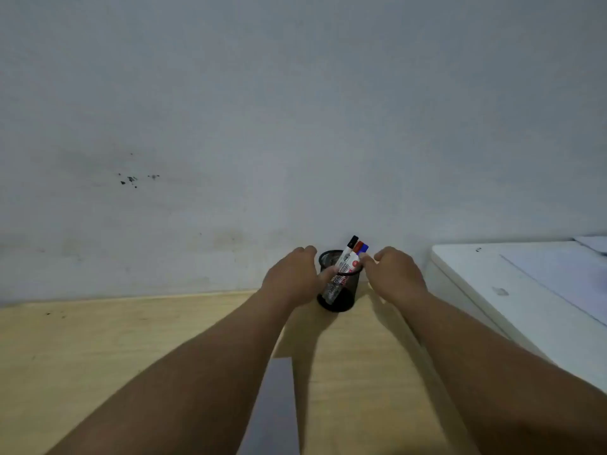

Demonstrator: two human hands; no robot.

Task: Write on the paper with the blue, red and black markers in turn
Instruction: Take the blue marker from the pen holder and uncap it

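Note:
A black mesh pen holder [341, 298] stands on the wooden desk [98, 356] against the wall. Three markers lean in it: a black-capped marker [352, 241], a red-capped marker [358, 246] and a blue-capped marker [364, 248]. My left hand [290, 277] wraps the holder's left side, fingers on its mesh. My right hand [394, 274] is at the holder's right rim, with fingertips touching the blue marker just below its cap. A strip of grey-white paper [276, 405] lies on the desk between my forearms, mostly hidden by them.
A white printer-like box [512, 290] stands on the right, close to my right arm. The pale wall [295, 126] rises directly behind the holder. Bare desk stretches to the left.

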